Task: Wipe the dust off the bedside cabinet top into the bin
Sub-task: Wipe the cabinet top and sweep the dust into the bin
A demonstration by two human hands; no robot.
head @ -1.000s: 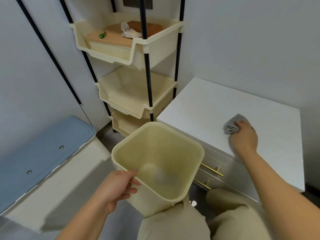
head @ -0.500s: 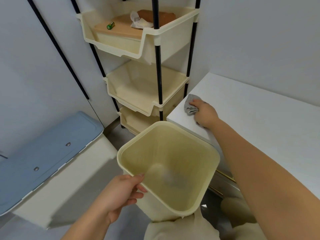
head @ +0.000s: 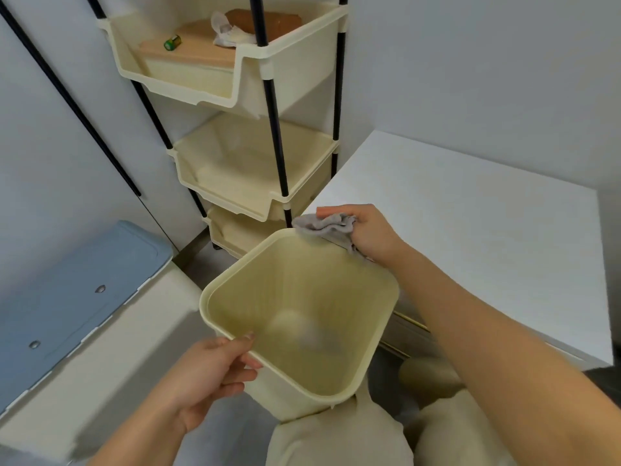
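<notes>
The sweep-off step is in hand — the cloth [head: 327, 225], pinched in the right hand [head: 371, 232], is held at the cabinet top's [head: 470, 210] edge over the bin [head: 383, 317], whose rim is clasped by the left hand [head: 215, 375]. Next — probably another pass across the top.

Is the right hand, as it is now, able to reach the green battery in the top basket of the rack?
Probably not freely. The right hand is shut on the grey cloth at the bin rim, and the green battery lies high in the top basket, on its far left side.
</notes>
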